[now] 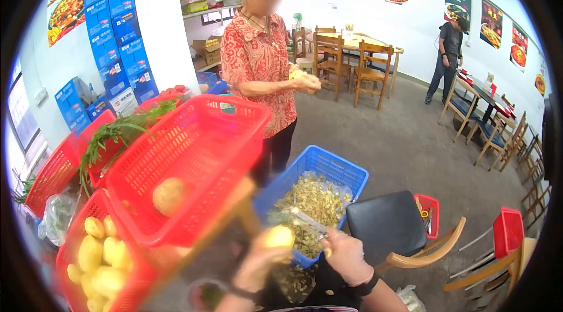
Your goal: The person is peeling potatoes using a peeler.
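Note:
My left hand [253,262], in a thin see-through glove, is closed round a yellow potato [279,237] whose visible side is peeled. My right hand [347,258], gloved too, grips the handle of a peeler [311,222], its head pointing left near the potato; blur hides whether they touch. Below both hands a blue basket [264,199] holds a heap of potato peels [314,203]. To the left, one brown unpeeled potato [169,196] lies in a tilted red basket [193,115]. Several peeled potatoes [91,253] fill the lower-left red basket [143,271].
Across the blue basket stands a person in a red patterned shirt [258,60], hands round something pale yellow. A black-seated chair [387,224] is at my right, beside a small red basket [433,218] with tools. Green vegetables [108,142] lie behind the red basket. Another person [450,54] stands farther off.

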Motion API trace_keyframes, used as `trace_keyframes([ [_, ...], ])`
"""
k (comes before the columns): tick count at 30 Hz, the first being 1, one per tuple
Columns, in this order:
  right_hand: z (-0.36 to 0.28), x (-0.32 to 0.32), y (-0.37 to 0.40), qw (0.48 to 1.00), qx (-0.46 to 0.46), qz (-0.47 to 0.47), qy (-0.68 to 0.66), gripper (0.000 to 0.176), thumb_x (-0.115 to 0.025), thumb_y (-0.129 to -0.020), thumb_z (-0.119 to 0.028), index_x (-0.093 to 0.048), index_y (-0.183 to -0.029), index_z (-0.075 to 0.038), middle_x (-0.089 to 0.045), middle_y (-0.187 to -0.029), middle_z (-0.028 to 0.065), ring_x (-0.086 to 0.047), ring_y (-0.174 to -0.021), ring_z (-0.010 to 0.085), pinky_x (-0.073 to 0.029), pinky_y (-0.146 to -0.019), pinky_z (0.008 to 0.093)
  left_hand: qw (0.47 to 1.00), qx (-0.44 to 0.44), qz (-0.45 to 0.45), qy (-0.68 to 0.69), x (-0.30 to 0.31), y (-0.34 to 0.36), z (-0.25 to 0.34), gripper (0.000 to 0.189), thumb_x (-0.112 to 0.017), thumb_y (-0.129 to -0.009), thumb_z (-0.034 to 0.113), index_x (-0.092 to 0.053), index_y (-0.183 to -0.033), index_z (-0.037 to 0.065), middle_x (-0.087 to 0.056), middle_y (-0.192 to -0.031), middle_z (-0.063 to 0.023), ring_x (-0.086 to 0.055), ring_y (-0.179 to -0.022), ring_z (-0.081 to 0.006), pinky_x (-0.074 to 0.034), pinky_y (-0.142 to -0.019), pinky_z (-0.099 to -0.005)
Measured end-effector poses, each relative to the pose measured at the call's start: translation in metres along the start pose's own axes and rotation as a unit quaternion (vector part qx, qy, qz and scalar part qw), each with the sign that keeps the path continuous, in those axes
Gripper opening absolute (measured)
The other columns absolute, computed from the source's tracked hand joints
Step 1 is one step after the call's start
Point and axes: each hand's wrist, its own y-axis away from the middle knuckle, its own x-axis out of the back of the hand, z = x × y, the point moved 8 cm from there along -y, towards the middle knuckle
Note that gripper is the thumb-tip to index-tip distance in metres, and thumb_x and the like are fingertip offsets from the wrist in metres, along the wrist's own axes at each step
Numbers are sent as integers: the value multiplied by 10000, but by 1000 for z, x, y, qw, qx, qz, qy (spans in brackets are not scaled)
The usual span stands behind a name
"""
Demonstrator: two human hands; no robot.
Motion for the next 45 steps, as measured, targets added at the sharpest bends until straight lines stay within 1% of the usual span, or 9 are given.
trace_keyframes([
  [4,-36,11,14,991,68,10,-114,128,-637,-873,-181,-588,-906,-68,-628,-772,174,-634,-717,376,-491,-613,463,999,5,-16,34,0,2,5,588,-742,-746,124,-503,-1265,-15,-643,-995,-140,-659,-735,-247,-522,-600,-312],
  [10,5,-5,2,998,-56,-10,-36,159,-654,-861,-174,-587,-943,-55,-637,-802,176,-636,-706,376,-500,-620,447,995,25,-20,98,-5,7,7,584,-682,-768,198,-492,-1276,-18,-635,-1004,-135,-646,-777,-250,-518,-629,-311],
  [13,-47,8,19,988,87,17,-126,120,-640,-863,-123,-591,-948,-54,-627,-779,179,-630,-715,381,-496,-618,457,997,24,-15,73,-4,8,-2,583,-666,-767,212,-492,-1275,-16,-627,-1008,-134,-638,-761,-255,-514,-623,-310],
  [17,14,-8,6,998,-59,-1,-29,214,-666,-842,-140,-606,-1028,-55,-643,-844,155,-641,-747,366,-508,-649,432,996,25,-23,87,-13,13,7,582,-655,-768,219,-487,-1275,-12,-616,-1021,-144,-629,-785,-258,-512,-647,-315],
  [21,-45,15,18,991,74,27,-108,209,-667,-837,-123,-605,-1022,-51,-645,-840,150,-646,-729,349,-508,-624,424,994,40,-23,97,-6,8,-1,599,-650,-773,236,-473,-1288,-14,-612,-1034,-154,-630,-819,-260,-512,-683,-322],
  [32,-49,7,11,996,77,-43,25,191,-689,-811,-134,-584,-950,-56,-619,-786,134,-623,-679,351,-489,-583,439,997,5,-21,70,3,6,5,687,-762,-722,138,-456,-1323,8,-632,-1082,-165,-670,-865,-282,-577,-677,-339],
  [34,-16,17,3,996,18,80,29,189,-696,-807,-148,-572,-925,-66,-603,-753,127,-610,-659,354,-480,-568,442,998,11,-30,59,1,6,7,700,-767,-718,145,-456,-1331,12,-634,-1077,-163,-670,-851,-279,-574,-673,-334],
  [40,-55,13,16,993,82,24,-81,214,-693,-814,-146,-612,-999,-74,-634,-814,159,-638,-717,359,-497,-611,433,996,41,-52,65,-4,5,2,695,-756,-714,170,-461,-1315,-16,-636,-1057,-165,-665,-844,-275,-565,-665,-323],
  [45,-27,-9,11,994,-9,0,-104,203,-662,-840,-139,-610,-1017,-52,-640,-797,182,-632,-727,392,-497,-626,455,991,34,-33,124,-2,9,0,657,-720,-708,222,-486,-1270,-26,-626,-995,-166,-636,-785,-285,-530,-670,-337],
])
